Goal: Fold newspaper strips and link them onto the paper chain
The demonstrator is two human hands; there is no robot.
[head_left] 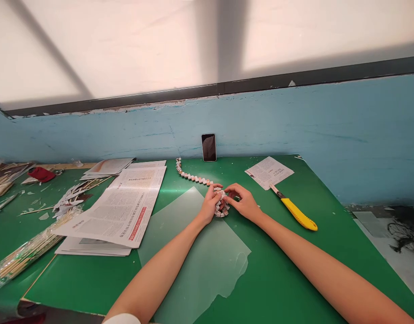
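A zigzag chain of folded paper [195, 179] trails over the green table toward the wall, and its near end is coiled between my hands. My left hand [209, 203] is closed around the coiled part from the left. On the other side, my right hand [242, 200] pinches the chain with thumb and fingertips. Some folded links hang below the fingers, above a translucent sheet [200, 243]. To the right lie a square of newspaper [269, 172] and a yellow utility knife [299, 214], its blade end touching the paper's edge.
Folded newspapers [126, 198] are stacked left of my arms. Beyond them lie bamboo sticks in a plastic bag [28, 256], a red cloth-like item [41, 174] and paper scraps. A phone [209, 147] leans upright on the blue wall. The table's right edge [358, 225] slants toward me.
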